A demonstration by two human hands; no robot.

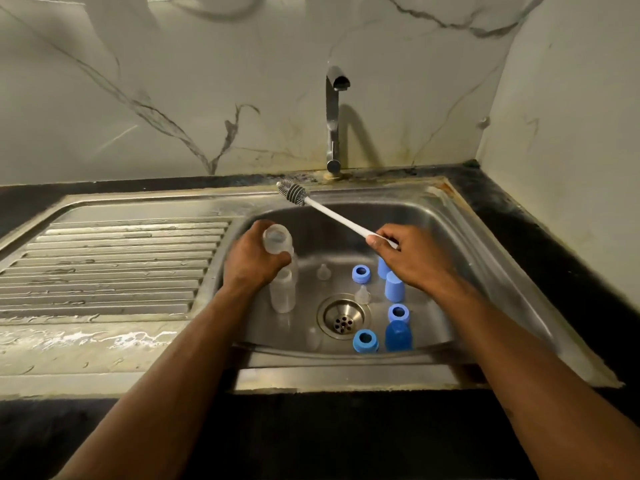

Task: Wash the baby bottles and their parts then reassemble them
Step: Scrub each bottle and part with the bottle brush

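Over the steel sink (pixel 460 237), my left hand (pixel 251 263) curls round a clear bottle (pixel 277 239), its open mouth tipped up and toward me, its long axis leaning away to the far left. My right hand (pixel 407 254) pinches the white handle of a bottle brush (pixel 325 211); the brush runs from my fingers up and left, its grey bristle head over the sink's far rim, pointing away from the bottle.

In the basin I count two more clear bottles, one (pixel 282 292) just below my left hand and another behind it, partly hidden. Three blue rings (pixel 361 274) sit with their holes up, right of the drain (pixel 343 318). Three blue caps (pixel 394 286) stand near them, the far one half covered by my right hand. Two clear teats (pixel 323 271) are plain; a third by the near wall is too faint to be sure.

The tap (pixel 333 119) stands behind, the ribbed drainboard (pixel 114 265) to the left.
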